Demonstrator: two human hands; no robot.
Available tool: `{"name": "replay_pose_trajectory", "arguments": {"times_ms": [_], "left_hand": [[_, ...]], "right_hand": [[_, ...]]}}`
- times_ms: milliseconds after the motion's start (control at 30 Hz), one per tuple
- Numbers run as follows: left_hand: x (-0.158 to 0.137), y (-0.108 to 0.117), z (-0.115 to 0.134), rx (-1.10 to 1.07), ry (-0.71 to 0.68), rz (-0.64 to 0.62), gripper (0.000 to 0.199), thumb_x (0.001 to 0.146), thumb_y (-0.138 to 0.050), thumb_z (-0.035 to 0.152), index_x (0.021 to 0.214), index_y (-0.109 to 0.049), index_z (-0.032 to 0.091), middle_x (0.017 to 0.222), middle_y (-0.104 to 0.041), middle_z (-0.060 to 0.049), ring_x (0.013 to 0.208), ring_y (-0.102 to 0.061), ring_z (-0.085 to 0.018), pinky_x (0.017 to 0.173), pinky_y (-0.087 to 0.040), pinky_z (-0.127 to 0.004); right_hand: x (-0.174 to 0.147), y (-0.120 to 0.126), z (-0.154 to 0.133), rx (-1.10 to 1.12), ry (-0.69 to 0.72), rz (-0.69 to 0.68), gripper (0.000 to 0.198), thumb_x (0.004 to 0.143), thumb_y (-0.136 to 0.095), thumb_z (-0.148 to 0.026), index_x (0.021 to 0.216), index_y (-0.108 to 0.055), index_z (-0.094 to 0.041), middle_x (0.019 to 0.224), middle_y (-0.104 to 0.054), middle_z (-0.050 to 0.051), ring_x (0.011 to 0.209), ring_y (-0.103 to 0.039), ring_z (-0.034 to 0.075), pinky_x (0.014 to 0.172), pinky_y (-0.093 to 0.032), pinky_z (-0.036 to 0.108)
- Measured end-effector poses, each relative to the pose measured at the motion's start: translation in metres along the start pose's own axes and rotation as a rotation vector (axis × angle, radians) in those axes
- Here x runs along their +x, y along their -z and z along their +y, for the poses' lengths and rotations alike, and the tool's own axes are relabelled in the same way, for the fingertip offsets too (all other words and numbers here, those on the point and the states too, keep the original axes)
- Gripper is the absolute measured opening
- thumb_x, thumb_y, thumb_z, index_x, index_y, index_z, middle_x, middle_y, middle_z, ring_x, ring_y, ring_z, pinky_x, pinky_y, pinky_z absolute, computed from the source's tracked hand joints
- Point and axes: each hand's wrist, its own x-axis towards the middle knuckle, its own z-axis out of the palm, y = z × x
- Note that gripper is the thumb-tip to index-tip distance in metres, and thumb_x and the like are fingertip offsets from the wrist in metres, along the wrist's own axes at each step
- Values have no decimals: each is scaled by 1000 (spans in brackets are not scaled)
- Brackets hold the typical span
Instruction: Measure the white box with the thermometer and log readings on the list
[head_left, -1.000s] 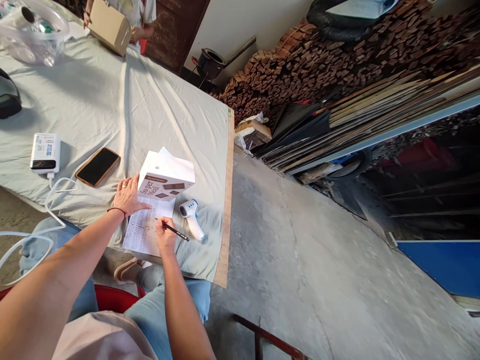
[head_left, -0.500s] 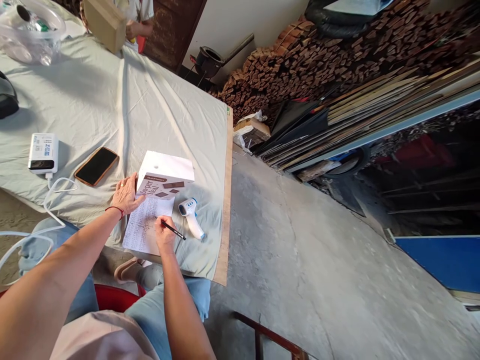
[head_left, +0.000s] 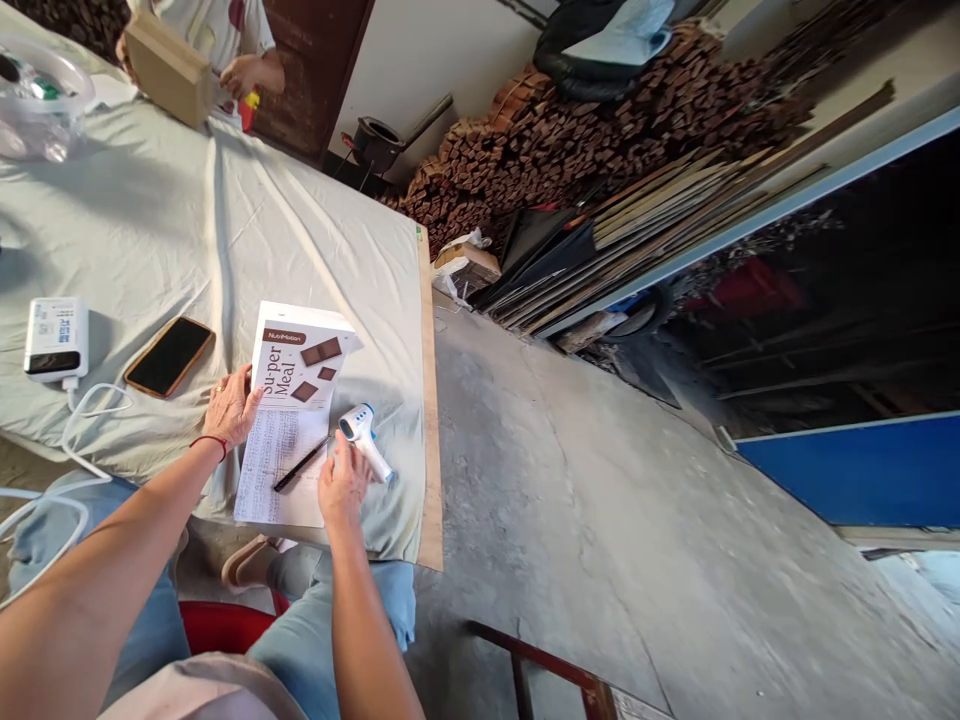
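Observation:
A white box (head_left: 302,366) printed "NutriMotion Super Meal", with brown bars pictured on it, leans back at the top of a handwritten sheet of paper (head_left: 264,470). My left hand (head_left: 231,408) grips its lower left edge, thumb toward the printed face and fingers along the side. On the sheet lies a black pen (head_left: 300,465), slanting, out of my hands. My right hand (head_left: 343,488) is just right of the pen, fingers apart and holding nothing. They reach to a white and blue infrared thermometer (head_left: 366,440), partly overlapping its handle; contact is unclear.
Left on the cloth-covered table (head_left: 157,240) are a phone (head_left: 170,357) and a white power bank (head_left: 58,340) with its cable. Another person holds a cardboard box (head_left: 166,68) at the far edge, near a clear plastic tub (head_left: 45,110). Stacked firewood (head_left: 480,150) stands beyond.
The pen has left my right hand and lies on the paper. That hand has opened and moved toward the thermometer. The printed box has tipped back, showing more of its face. The view has shifted.

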Motion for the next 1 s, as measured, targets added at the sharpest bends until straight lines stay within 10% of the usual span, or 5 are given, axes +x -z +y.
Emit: {"name": "replay_pose_trajectory", "arguments": {"times_ms": [133,300,667,1000], "left_hand": [[1,1,-2,-2,9,22,55,98,-24,48,140,-43,19,126,-64,-10,123,-50,-31,103,-38,-48],[1,0,-3,24,16,26,54,97,-24,47,140,-45,19,126,-64,-11,120,-52,-31,102,-40,-49],[6,4,-4,110,-14,25,57,96,-21,46,139,-45,17,133,-60,-15,125,-51,-34,103,-40,-51],[23,13,3,136,0,17,58,91,-14,57,126,-49,26,115,-64,-11,119,-50,-42,94,-42,-60]], "right_hand": [[32,11,32,-97,-169,103,41,80,-60,-36,117,-62,-18,118,-58,19,107,-54,32,84,-41,41],[56,20,49,121,-212,-72,32,76,-65,-49,91,-66,-19,76,-63,7,74,-58,23,63,-41,30],[65,7,-89,953,-182,-182,38,83,-54,-57,85,-56,-19,69,-53,-1,62,-48,12,60,-43,24],[88,2,-104,1237,-279,-206,39,70,-72,-53,87,-63,-19,69,-51,-4,61,-40,10,59,-37,22]]}}
